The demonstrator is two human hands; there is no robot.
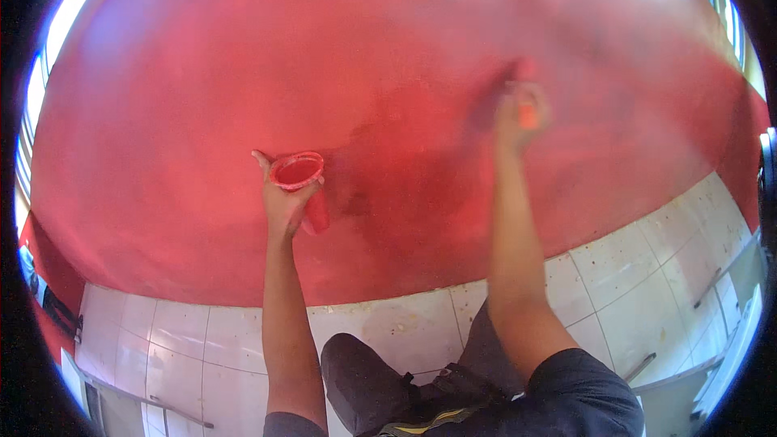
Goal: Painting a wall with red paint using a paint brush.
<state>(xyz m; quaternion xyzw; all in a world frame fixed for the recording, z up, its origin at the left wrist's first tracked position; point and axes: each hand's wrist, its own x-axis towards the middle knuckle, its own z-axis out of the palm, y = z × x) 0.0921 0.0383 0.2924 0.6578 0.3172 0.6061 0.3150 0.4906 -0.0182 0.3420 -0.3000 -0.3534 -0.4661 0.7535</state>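
My left hand [285,202] is raised in front of a red painted wall [178,97] and grips a red plastic cup [301,182] with its open mouth tilted toward me. My right hand [518,117] is higher and to the right, closed on the orange handle of a brush [526,113] whose tip presses against the wall. The brush is blurred and its bristles are hard to make out. A darker, wet-looking patch of red [405,154] spreads on the wall between my two hands.
Below the red wall lies a white tiled floor [615,267] with speckles. My dark trousers and one shoe [421,392] show at the bottom. Bright windows [48,40] sit at the upper left and upper right. Thin rods [174,411] lie on the tiles.
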